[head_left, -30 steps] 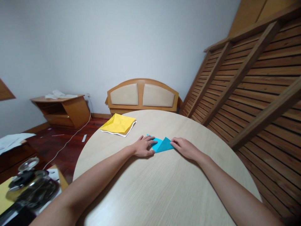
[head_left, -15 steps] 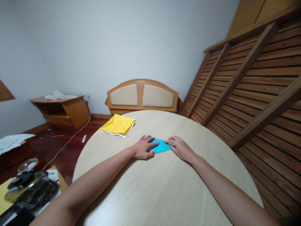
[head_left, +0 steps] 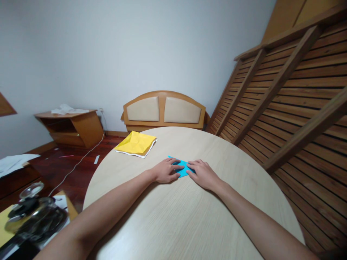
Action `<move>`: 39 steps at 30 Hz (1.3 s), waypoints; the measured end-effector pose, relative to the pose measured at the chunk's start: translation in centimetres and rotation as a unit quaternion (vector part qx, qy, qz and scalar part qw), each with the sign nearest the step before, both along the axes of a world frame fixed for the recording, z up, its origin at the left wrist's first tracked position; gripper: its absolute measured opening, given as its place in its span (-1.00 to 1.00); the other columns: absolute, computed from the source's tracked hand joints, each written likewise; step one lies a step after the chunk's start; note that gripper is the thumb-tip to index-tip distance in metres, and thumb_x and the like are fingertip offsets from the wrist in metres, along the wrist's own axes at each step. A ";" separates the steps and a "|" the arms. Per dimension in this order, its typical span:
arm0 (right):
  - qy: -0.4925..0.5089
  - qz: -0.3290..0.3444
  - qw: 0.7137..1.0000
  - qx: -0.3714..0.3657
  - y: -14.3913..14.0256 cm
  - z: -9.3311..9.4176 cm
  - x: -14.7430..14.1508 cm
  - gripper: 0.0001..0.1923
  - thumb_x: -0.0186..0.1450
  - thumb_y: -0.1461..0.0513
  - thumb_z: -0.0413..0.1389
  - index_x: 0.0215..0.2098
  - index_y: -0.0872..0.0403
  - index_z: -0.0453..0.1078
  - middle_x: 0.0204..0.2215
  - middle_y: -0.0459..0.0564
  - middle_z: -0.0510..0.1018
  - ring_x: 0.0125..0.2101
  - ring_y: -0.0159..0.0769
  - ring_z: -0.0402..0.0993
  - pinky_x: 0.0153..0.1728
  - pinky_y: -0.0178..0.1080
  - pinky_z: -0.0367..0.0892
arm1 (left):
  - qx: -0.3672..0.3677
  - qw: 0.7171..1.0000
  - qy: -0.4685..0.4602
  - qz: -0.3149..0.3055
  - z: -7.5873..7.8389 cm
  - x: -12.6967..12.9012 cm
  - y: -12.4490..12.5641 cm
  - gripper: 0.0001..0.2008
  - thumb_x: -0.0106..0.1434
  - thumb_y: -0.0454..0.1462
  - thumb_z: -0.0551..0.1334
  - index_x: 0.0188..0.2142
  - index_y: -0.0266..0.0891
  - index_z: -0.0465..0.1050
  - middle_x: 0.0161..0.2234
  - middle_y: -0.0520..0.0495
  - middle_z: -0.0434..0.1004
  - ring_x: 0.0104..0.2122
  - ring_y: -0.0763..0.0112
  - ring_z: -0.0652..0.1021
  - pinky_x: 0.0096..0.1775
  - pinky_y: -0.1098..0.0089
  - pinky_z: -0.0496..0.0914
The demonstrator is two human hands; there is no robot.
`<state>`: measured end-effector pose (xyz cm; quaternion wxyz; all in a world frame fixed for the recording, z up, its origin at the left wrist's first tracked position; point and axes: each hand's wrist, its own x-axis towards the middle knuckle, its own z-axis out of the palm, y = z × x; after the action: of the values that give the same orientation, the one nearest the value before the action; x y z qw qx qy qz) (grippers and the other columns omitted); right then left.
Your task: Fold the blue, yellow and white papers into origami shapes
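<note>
A folded piece of blue paper [head_left: 183,169] lies on the round table [head_left: 173,224], partly covered by both hands. Over its left side rests my left hand [head_left: 166,170], palm down with fingers spread on the paper. My right hand [head_left: 202,173] lies on the right side, its fingers stretched out and pressing the paper flat. The paper's right end is hidden under that hand. A narrow gap of blue shows between the fingertips of the two hands.
Creased yellow paper [head_left: 137,142] lies on white sheets at the table's far left. A side table with glassware [head_left: 40,216] stands at lower left. Behind the table is a headboard [head_left: 164,110]; a slatted wooden frame [head_left: 292,108] leans at right.
My right hand has moved slightly left and flattened over the right part of the blue paper, covering more of it. My left hand has barely shifted.
</note>
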<state>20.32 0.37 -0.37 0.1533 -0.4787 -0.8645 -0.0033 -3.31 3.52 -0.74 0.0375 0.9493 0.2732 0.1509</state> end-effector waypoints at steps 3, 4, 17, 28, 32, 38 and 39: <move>0.004 -0.038 0.999 -0.011 -0.4 -0.1 -0.9 -0.59 0.42 0.08 0.00 0.10 0.10 0.46 0.13 0.09 0.50 0.09 -0.03 0.33 0.07 -0.04 0.23 | 0.009 1.000 -0.006 -0.007 0.3 0.0 -0.1 -0.57 0.34 -0.10 0.17 0.16 -0.14 0.43 0.11 -0.24 0.40 0.10 0.06 0.42 0.17 0.06 0.27; 0.004 -0.044 0.999 -0.017 -0.5 -0.2 -1.1 -0.56 0.42 0.07 0.00 0.13 0.11 0.44 0.16 0.11 0.48 0.11 -0.02 0.31 0.09 -0.03 0.22 | 0.011 1.000 -0.007 -0.009 0.3 0.0 -0.1 -0.58 0.34 -0.10 0.18 0.15 -0.13 0.45 0.09 -0.23 0.41 0.08 0.08 0.42 0.16 0.07 0.28; -0.003 -0.054 0.991 -0.126 -1.2 0.6 -1.6 -0.20 0.29 -0.15 0.02 0.36 0.10 0.15 0.37 0.14 0.14 0.30 0.10 0.06 0.25 0.08 0.02 | -0.015 0.999 -0.021 -0.043 -0.6 0.1 0.4 -0.58 0.35 -0.19 0.16 0.17 -0.24 0.39 0.23 -0.24 0.34 0.20 0.11 0.37 0.23 0.11 0.24; -0.035 -0.007 0.979 -0.199 -0.7 -0.2 0.1 -0.13 0.39 -0.25 -0.28 0.46 0.08 -0.19 0.45 0.08 -0.23 0.42 -0.02 -0.34 0.36 0.09 -0.25 | -0.008 1.000 0.010 -0.020 -0.2 0.7 -0.2 -0.58 0.41 -0.12 0.10 0.16 -0.24 0.40 0.23 -0.27 0.34 0.22 0.07 0.36 0.23 0.07 0.23; -0.037 -0.033 0.983 -0.176 0.1 -1.0 1.1 -0.24 0.44 -0.17 -0.29 0.46 0.01 -0.15 0.44 0.06 -0.18 0.41 -0.02 -0.33 0.35 0.14 -0.21 | -0.006 1.000 0.014 -0.017 -0.4 0.7 -0.1 -0.58 0.41 -0.12 0.10 0.17 -0.22 0.39 0.26 -0.24 0.31 0.24 0.08 0.33 0.24 0.07 0.22; -0.054 -0.150 0.972 -0.172 1.8 -2.0 3.8 -0.31 0.46 -0.08 -0.28 0.46 0.00 -0.13 0.44 0.04 -0.17 0.40 0.07 -0.32 0.32 0.26 -0.20 | -0.010 1.000 0.025 -0.013 -0.2 0.8 -0.3 -0.59 0.40 -0.15 0.12 0.16 -0.24 0.39 0.33 -0.25 0.19 0.29 0.08 0.27 0.26 0.08 0.19; -0.054 -0.162 0.972 -0.163 2.0 -2.0 4.1 -0.33 0.46 -0.05 -0.28 0.45 0.01 -0.11 0.44 0.05 -0.17 0.40 0.08 -0.32 0.32 0.26 -0.21 | -0.012 0.999 0.027 -0.015 -0.2 0.8 -0.3 -0.59 0.40 -0.15 0.12 0.16 -0.25 0.39 0.31 -0.25 0.22 0.28 0.09 0.28 0.26 0.08 0.18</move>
<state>24.37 2.34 -2.39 0.0237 -0.6303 -0.7711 0.0874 -2.51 3.20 -0.92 0.0439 0.9564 0.2621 0.1210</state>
